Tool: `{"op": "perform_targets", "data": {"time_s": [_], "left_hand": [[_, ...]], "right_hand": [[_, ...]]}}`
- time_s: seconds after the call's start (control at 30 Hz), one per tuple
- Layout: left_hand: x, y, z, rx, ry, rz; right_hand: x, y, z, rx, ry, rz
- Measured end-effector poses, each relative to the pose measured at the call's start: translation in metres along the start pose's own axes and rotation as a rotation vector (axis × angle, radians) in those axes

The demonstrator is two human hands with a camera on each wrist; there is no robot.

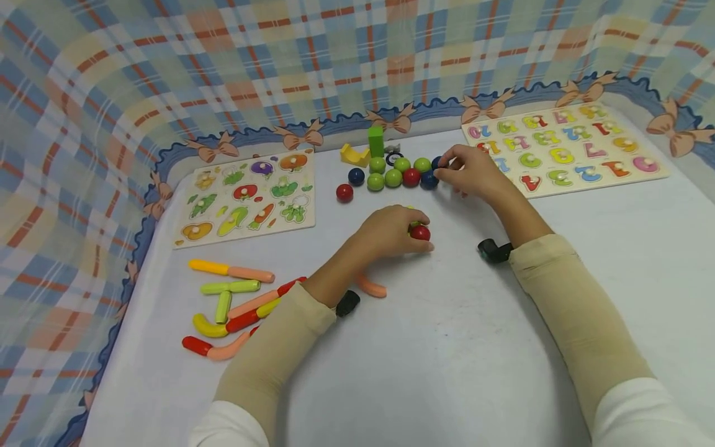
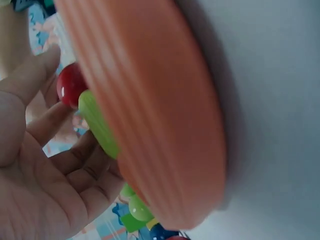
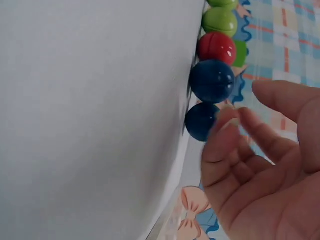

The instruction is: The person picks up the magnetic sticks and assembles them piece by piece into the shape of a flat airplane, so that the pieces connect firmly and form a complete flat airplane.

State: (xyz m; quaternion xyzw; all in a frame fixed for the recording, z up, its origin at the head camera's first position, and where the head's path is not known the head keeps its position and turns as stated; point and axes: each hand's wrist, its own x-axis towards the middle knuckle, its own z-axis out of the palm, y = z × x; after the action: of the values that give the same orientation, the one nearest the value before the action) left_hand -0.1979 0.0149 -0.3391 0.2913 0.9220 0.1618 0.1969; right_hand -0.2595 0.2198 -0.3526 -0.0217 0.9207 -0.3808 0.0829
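Note:
At the middle of the table my left hand [image 1: 393, 233] curls its fingers and thumb about a red ball [image 1: 420, 233]. In the left wrist view a light-green piece [image 2: 98, 122] lies by its curled fingers; whether they grip it too is unclear. My right hand [image 1: 472, 174] is at the right end of a cluster of balls. Its thumb stands apart from its bent fingers, whose tips are close to a blue ball [image 3: 201, 121]; contact is unclear. Another blue ball [image 3: 212, 81] sits beside that one, followed by a red ball [image 3: 216, 48] and green balls [image 3: 220, 20].
A curved salmon piece [image 1: 371, 287] lies under the left wrist. Several coloured sticks [image 1: 229, 287] are at the left. A vegetable puzzle board [image 1: 304, 214] and a number puzzle board [image 1: 642, 177] flank the balls. Behind them stand a green block [image 1: 376, 141] and a yellow piece [image 1: 355, 155].

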Motion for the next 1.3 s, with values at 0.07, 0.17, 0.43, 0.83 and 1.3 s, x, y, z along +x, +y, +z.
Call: {"op": "perform_targets", "data": {"time_s": [0.07,0.17,0.43,0.83,1.3], "left_hand": [[0.000,0.002,0.001,0.016,0.012,0.005],[-0.002,0.002,0.004,0.008,0.025,-0.005],[-0.012,0.003,0.006,-0.022,0.038,0.005],[-0.018,0.003,0.005,0.006,0.080,0.039],[-0.019,0.000,0.000,0.035,0.091,-0.091]], "right_hand": [[0.004,-0.002,0.002,-0.029,-0.059,0.013],[0.008,-0.004,0.005,-0.079,-0.139,0.032],[0.009,-0.009,0.008,-0.082,-0.212,0.094],[0.005,-0.022,0.020,-0.006,-0.406,0.078],[-0.001,-0.021,0.022,0.050,-0.374,0.042]]}}
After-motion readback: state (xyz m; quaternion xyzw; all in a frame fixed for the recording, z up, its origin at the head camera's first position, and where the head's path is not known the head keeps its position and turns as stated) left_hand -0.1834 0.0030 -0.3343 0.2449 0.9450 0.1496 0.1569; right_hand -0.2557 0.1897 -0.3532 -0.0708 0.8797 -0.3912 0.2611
